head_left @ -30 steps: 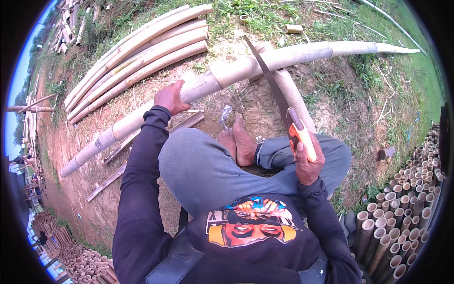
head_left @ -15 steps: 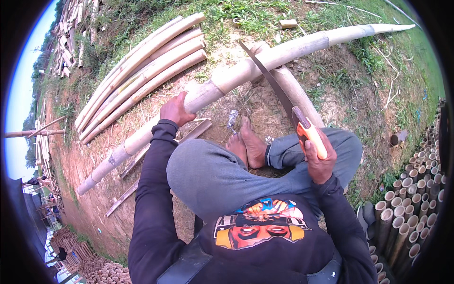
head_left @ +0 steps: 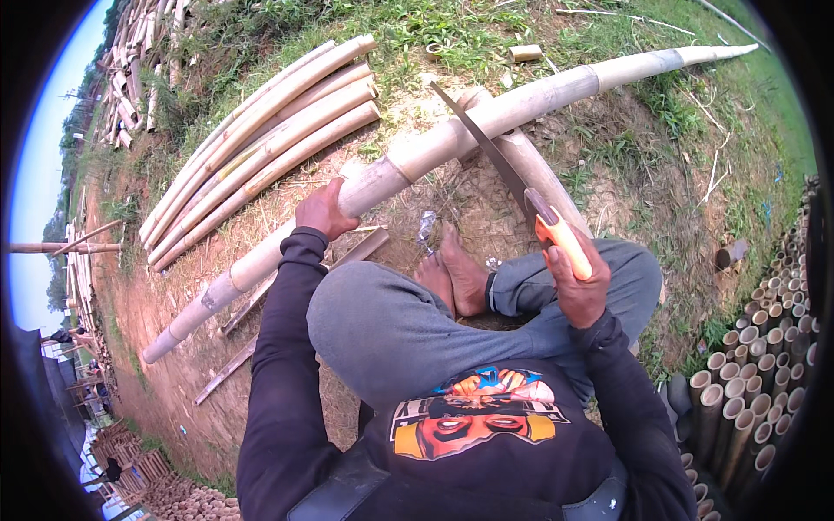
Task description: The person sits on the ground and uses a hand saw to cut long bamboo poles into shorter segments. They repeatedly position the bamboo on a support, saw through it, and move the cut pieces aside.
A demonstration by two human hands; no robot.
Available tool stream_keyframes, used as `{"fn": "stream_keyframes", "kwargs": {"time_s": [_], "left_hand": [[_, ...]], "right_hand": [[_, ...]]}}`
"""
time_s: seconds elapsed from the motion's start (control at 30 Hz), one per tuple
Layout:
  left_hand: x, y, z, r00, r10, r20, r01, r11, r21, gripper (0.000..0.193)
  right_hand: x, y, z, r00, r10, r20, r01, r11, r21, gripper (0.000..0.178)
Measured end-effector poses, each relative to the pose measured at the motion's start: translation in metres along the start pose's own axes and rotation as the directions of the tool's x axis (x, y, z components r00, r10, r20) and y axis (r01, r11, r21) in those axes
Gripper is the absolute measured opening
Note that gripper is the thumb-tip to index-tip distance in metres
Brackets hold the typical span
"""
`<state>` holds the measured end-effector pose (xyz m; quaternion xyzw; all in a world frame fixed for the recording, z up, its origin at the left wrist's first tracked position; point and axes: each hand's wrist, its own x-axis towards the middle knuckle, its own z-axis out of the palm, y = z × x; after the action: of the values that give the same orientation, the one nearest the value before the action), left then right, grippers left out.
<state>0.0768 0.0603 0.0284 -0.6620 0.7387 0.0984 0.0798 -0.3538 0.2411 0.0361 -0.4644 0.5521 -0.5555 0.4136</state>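
A long, pale bamboo pole [head_left: 543, 94] slants from the lower left to the far right in front of my crossed legs. My left hand [head_left: 323, 211] is wrapped round it left of a node, gripping it. My right hand [head_left: 578, 286] is closed on the orange handle of a handsaw [head_left: 499, 161]. The saw's dark blade lies across the pole, its tip reaching past the far side. Below the cut, a shorter bamboo piece [head_left: 546, 178] on the ground props up the pole. Whether the blade has bitten into the bamboo is too small to tell.
Several cut bamboo poles [head_left: 261, 143] lie side by side at the far left. Split bamboo strips [head_left: 228, 369] rest beside my left forearm. At the right, many bamboo tubes [head_left: 738, 417] stand bundled with ends up. A short offcut [head_left: 526, 54] lies in the grass.
My right hand has pushed the saw a little forward and left along its stroke. The left hand keeps its grip, and the pole stays nearly in place.
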Motion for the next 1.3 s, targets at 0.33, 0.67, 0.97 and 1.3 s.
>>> {"fn": "stream_keyframes", "kwargs": {"time_s": [0.33, 0.67, 0.97, 1.3], "left_hand": [[0.004, -0.003, -0.002, 1.000, 0.019, -0.006, -0.019, 1.000, 0.023, 0.089], [0.002, -0.004, 0.005, 1.000, -0.031, -0.003, 0.031, 0.999, 0.013, 0.080], [0.004, -0.005, 0.001, 0.998, -0.029, 0.050, 0.029, 1.000, -0.006, 0.084], [0.000, -0.002, -0.004, 0.996, -0.067, 0.055, 0.066, 0.998, 0.018, 0.080]], "right_hand": [[0.114, 0.023, 0.063, 0.998, -0.056, -0.014, 0.058, 0.993, 0.101, 0.034], [0.113, 0.004, 0.070, 0.996, -0.061, 0.069, 0.052, 0.991, 0.122, 0.039], [-0.015, -0.052, -0.008, 0.994, -0.108, -0.019, 0.105, 0.988, -0.115, 0.030], [0.153, 0.030, 0.086, 0.975, -0.222, 0.028, 0.223, 0.953, -0.207, 0.026]]}}
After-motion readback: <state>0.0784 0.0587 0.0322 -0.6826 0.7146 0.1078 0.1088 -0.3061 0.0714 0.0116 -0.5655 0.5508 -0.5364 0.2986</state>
